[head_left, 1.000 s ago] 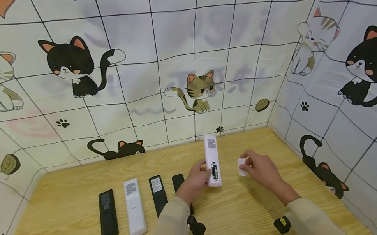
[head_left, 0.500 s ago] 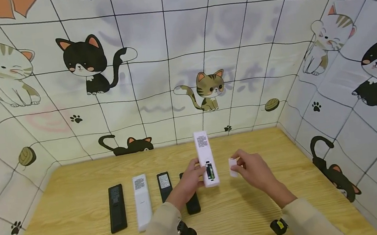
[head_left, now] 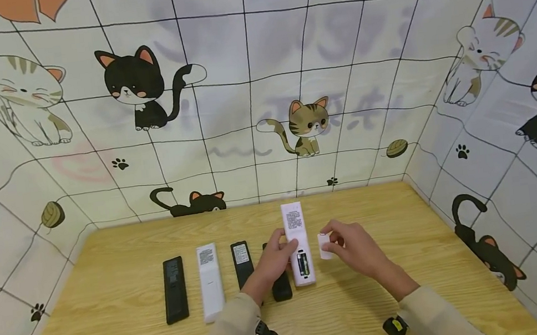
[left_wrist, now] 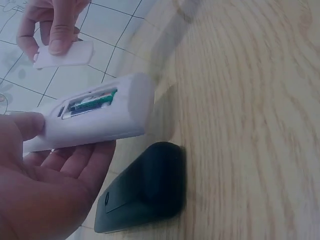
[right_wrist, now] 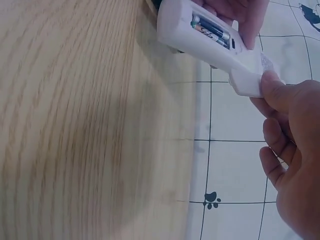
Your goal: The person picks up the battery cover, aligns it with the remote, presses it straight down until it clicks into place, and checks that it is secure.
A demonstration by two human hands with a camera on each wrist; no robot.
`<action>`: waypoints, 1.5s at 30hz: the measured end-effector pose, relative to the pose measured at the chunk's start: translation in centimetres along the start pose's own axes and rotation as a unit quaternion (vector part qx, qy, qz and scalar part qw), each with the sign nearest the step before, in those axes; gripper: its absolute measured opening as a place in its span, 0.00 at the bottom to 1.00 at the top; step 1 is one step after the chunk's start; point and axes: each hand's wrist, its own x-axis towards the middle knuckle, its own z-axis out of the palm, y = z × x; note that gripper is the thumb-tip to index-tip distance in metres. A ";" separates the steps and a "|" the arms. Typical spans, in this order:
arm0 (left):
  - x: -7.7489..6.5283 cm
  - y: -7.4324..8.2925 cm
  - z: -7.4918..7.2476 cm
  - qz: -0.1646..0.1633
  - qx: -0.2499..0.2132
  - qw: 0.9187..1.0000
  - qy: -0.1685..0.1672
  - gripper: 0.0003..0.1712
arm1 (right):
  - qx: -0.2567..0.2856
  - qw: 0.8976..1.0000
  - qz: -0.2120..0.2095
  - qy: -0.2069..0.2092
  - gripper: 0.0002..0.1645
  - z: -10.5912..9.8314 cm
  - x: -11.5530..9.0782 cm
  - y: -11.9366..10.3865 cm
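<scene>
My left hand [head_left: 272, 259] grips a white remote control [head_left: 301, 240], back side up, its thumb on the near edge and its fingers underneath. The battery compartment is uncovered; batteries [left_wrist: 92, 104] lie inside, one of them partly green. Just right of the remote, my right hand [head_left: 358, 246] pinches a small white battery cover [head_left: 325, 247] between thumb and fingers. Cover and remote are apart in the left wrist view. In the right wrist view the cover [right_wrist: 246, 84] overlaps the remote's side. Beneath the held remote lies a black remote [left_wrist: 142, 190], partly hidden by my left hand in the head view.
Left of my hands on the wooden table [head_left: 113, 298], a black remote [head_left: 175, 290], a white remote [head_left: 210, 283] and a black remote with a white label [head_left: 243, 265] lie in a row. A cat-print cloth wall [head_left: 221, 106] rises behind and at both sides.
The held remote has come down and nearer the person, after swinging slightly left. My right hand has brought the cover closer to it. The head view has turned slightly left.
</scene>
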 end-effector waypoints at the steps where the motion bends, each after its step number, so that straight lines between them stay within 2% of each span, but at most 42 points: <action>1: 0.0 0.0 0.1 0.000 -0.003 1.000 -0.002 0.22 | 0.004 1.000 0.000 -0.002 0.14 0.0 0.0 0.0; 8: 0.1 -0.2 0.6 -0.011 -0.016 1.000 0.008 0.20 | 0.039 0.998 0.002 -0.039 0.14 0.8 -0.1 -0.2; 13: 0.1 -0.3 0.7 0.001 0.001 1.000 0.025 0.19 | 0.050 0.998 -0.017 -0.045 0.14 1.5 -0.1 -0.5; 20: 0.1 -0.2 0.7 0.016 0.004 0.999 0.031 0.21 | 0.047 0.997 -0.044 -0.049 0.14 2.5 0.2 -1.4; 26: 0.2 -0.2 0.7 0.023 0.000 0.999 0.041 0.21 | 0.027 0.996 -0.069 -0.050 0.12 3.2 0.2 -2.0; 35: 0.2 -0.4 0.7 0.021 0.007 0.999 0.049 0.21 | -0.007 0.996 -0.070 -0.051 0.13 4.1 -0.2 -1.7; 39: 0.2 -0.4 0.8 0.017 0.013 0.999 0.049 0.21 | -0.049 0.995 -0.084 -0.033 0.14 4.3 -0.4 -1.7; 45: 0.3 -0.4 0.8 0.016 0.016 0.998 0.052 0.21 | -0.071 0.993 -0.099 -0.004 0.14 4.5 -0.5 -1.5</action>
